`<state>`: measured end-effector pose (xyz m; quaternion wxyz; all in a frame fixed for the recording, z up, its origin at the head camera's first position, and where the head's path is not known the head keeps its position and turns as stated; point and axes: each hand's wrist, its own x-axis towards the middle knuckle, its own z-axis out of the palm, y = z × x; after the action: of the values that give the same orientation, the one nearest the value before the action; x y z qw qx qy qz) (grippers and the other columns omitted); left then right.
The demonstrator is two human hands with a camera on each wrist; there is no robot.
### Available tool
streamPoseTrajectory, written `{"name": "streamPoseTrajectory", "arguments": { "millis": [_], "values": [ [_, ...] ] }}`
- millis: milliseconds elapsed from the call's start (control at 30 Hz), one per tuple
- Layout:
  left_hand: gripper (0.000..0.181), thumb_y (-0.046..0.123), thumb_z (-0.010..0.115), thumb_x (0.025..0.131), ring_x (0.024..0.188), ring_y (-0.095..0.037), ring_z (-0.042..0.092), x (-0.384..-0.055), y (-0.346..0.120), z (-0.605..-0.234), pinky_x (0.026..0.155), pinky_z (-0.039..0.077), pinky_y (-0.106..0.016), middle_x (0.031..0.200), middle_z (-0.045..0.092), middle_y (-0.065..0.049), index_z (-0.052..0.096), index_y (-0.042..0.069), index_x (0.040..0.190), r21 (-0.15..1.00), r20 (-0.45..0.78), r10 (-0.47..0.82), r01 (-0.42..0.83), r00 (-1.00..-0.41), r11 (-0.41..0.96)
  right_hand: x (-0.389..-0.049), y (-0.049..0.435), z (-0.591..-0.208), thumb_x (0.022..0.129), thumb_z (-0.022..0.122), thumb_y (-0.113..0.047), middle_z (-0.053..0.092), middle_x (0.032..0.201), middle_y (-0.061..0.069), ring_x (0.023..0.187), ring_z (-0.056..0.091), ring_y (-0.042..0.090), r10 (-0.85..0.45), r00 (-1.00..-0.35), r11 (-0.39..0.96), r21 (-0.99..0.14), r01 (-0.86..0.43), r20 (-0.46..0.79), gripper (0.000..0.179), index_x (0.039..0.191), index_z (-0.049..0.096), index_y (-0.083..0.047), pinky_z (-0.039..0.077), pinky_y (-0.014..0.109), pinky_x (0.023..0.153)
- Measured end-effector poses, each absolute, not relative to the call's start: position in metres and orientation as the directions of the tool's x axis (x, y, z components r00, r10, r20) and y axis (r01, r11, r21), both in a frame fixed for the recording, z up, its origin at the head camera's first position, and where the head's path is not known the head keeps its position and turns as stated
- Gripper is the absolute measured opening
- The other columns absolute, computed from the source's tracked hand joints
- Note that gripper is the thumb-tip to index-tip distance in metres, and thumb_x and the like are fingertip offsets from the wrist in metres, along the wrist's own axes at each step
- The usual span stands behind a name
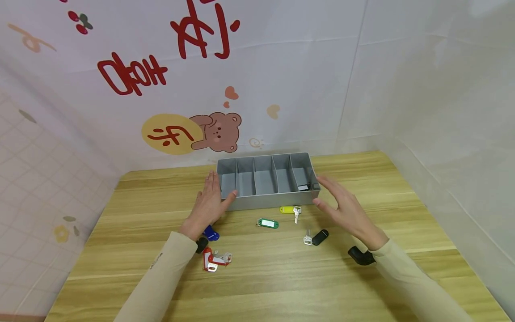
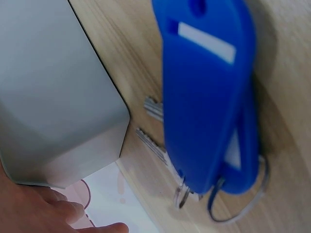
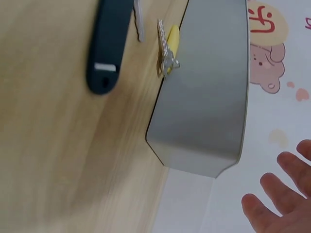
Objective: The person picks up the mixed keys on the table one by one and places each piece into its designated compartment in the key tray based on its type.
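Head view: straight-fingered left hand point(image 1: 208, 203) touches the box point(image 1: 267, 201) behind the keys point(image 1: 307, 240), right hand point(image 1: 347, 209) is loose beside it. Present step seems positioning the box; next probably needs even pressure from both ends

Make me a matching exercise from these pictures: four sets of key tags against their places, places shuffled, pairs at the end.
Things
1. yellow tag
2. red tags
3. blue tags
4. black tag out on the table

Places
A. nearest the left hand
B. farthest right of these four in the head view
C. closest to the front wall of the tray
D. lowest of these four in the head view

Pairs: 1-C, 2-D, 3-A, 4-B
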<state>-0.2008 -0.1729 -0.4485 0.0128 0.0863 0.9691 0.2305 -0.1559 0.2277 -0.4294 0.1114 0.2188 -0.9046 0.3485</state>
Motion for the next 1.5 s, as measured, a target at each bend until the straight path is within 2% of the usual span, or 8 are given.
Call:
{"name": "streamPoseTrajectory", "arguments": {
  "millis": [433, 667, 900, 1233, 1500],
  "values": [
    [0.102, 0.061, 0.048, 0.103, 0.158, -0.038, 0.002, -0.201, -0.174, -0.449, 0.116, 0.018, -0.073, 0.171, -0.003, -0.023, 0.002, -0.008, 0.162, 0.455, 0.008, 0.170, 0.155, -0.985, 0.877, -0.130, 0.228, -0.437, 0.088, 0.085, -0.029, 0.058, 0.147, 0.013, 0.134, 0.054, 0.038, -0.373, -0.868, 0.653, -0.571, -0.497, 0.329, 0.073, 0.150, 0.053, -0.006, 0.045, 0.060, 0.105],
    [0.103, 0.065, 0.045, 0.103, 0.158, -0.038, 0.003, -0.201, -0.176, -0.450, 0.116, 0.020, -0.072, 0.171, -0.004, -0.023, 0.000, -0.008, 0.162, 0.445, 0.006, 0.168, 0.153, -0.986, 0.882, -0.119, 0.226, -0.445, 0.083, 0.089, -0.028, 0.062, 0.141, 0.018, 0.128, 0.060, 0.040, -0.426, -0.842, 0.638, -0.550, -0.539, 0.330, 0.071, 0.143, 0.060, -0.004, 0.050, 0.057, 0.101],
    [0.101, 0.061, 0.048, 0.104, 0.158, -0.039, 0.004, -0.202, -0.176, -0.451, 0.116, 0.020, -0.072, 0.171, -0.003, -0.023, 0.003, -0.008, 0.162, 0.447, 0.014, 0.164, 0.153, -0.986, 0.881, -0.116, 0.222, -0.457, 0.077, 0.092, -0.024, 0.069, 0.132, 0.012, 0.122, 0.065, 0.035, -0.475, -0.795, 0.616, -0.503, -0.607, 0.378, 0.064, 0.133, 0.068, -0.003, 0.052, 0.054, 0.099],
    [0.102, 0.064, 0.046, 0.103, 0.158, -0.039, 0.003, -0.200, -0.175, -0.448, 0.115, 0.021, -0.073, 0.171, -0.004, -0.023, 0.002, -0.008, 0.162, 0.450, 0.009, 0.175, 0.160, -0.985, 0.879, -0.109, 0.218, -0.466, 0.080, 0.091, -0.028, 0.071, 0.126, 0.004, 0.117, 0.067, 0.027, -0.485, -0.820, 0.633, -0.526, -0.568, 0.303, 0.052, 0.125, 0.073, -0.008, 0.054, 0.050, 0.097],
    [0.101, 0.060, 0.049, 0.104, 0.158, -0.039, 0.003, -0.199, -0.173, -0.447, 0.115, 0.021, -0.073, 0.171, -0.003, -0.024, 0.002, -0.008, 0.162, 0.455, 0.014, 0.178, 0.165, -0.984, 0.875, -0.107, 0.219, -0.471, 0.084, 0.088, -0.024, 0.072, 0.114, -0.005, 0.107, 0.068, 0.018, -0.514, -0.817, 0.622, -0.543, -0.564, 0.261, 0.031, 0.111, 0.076, -0.012, 0.056, 0.043, 0.091]
  ]
}}
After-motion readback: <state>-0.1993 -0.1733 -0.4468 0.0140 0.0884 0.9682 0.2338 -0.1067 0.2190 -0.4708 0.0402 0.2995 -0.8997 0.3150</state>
